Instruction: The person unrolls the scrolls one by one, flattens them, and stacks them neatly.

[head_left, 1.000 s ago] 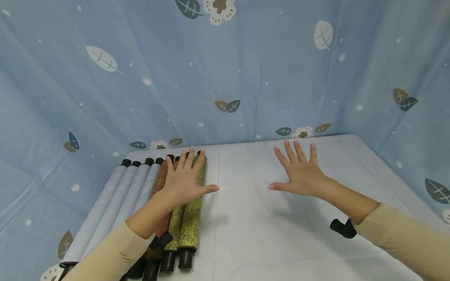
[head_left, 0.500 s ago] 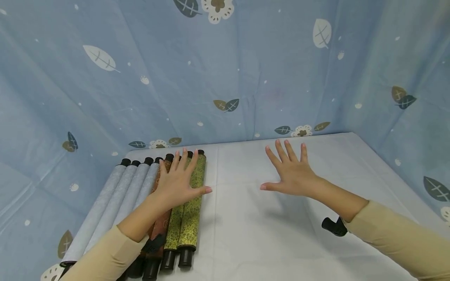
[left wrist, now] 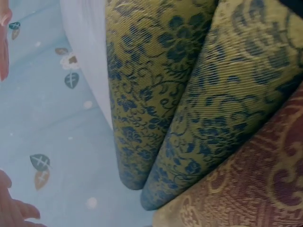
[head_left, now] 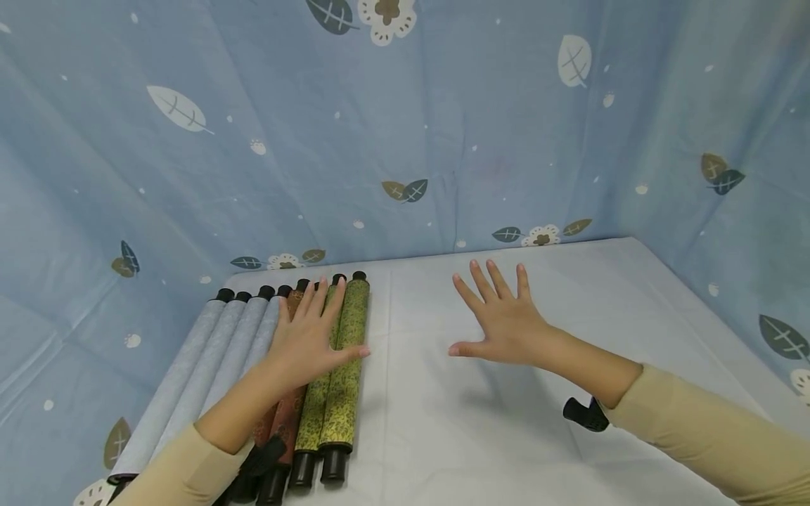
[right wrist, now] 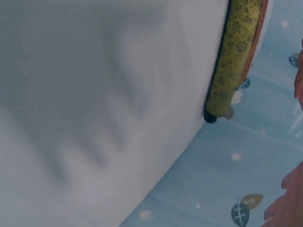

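Note:
My left hand [head_left: 306, 346] is spread with straight fingers above a row of rolled scrolls, holding nothing. Under and beside it lie yellow-green patterned scrolls [head_left: 344, 372], which fill much of the left wrist view. Reddish-brown scrolls [head_left: 292, 414] are partly hidden by that hand and forearm. Farther left are several pale grey-blue scrolls [head_left: 196, 379]. All of them have black end knobs. My right hand [head_left: 509, 327], fingers also spread, hovers over the white tabletop and casts a shadow on it. Its fingers [right wrist: 286, 201] show at the edge of the right wrist view.
White cloth covers the table [head_left: 418, 422]. A blue curtain [head_left: 405, 126] printed with leaves and flowers hangs behind it and along both sides. Black wrist devices [head_left: 587, 414] sit under the beige sleeves [head_left: 690, 429].
Both hands have drifted left and slightly toward the person, fingers still spread. The left hand now covers more of the brown scrolls. The scrolls stay in place.

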{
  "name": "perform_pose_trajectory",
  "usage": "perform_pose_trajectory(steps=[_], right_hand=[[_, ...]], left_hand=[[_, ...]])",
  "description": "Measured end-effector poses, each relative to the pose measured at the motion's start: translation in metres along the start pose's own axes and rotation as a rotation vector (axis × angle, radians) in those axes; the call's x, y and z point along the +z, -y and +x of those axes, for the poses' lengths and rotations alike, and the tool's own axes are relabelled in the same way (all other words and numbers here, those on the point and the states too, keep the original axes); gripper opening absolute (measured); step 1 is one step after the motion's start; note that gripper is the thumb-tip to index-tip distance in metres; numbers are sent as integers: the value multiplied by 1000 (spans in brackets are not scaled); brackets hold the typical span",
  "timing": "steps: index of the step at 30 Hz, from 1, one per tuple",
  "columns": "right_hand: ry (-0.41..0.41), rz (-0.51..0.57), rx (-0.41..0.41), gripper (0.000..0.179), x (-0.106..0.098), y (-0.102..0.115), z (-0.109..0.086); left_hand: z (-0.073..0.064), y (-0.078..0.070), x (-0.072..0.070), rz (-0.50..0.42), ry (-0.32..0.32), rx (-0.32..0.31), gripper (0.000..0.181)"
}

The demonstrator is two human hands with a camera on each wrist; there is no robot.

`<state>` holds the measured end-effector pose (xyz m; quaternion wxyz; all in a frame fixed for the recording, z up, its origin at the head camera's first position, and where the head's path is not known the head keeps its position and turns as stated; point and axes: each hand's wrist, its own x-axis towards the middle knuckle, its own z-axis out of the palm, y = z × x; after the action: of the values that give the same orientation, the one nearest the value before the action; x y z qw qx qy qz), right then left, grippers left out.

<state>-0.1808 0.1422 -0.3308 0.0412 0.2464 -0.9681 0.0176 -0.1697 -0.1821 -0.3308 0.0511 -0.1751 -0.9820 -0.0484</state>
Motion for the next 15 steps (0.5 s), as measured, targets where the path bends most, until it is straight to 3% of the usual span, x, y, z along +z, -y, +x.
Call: perform_pose_trajectory(steps=[7, 15], right_hand=[[-10, 19, -27, 106, 2, 15, 8], [-14, 45, -64, 105, 5, 37, 19]], left_hand=[[-7, 3, 4, 29, -22, 16, 110], [-12, 10, 9, -6, -2, 22, 110]])
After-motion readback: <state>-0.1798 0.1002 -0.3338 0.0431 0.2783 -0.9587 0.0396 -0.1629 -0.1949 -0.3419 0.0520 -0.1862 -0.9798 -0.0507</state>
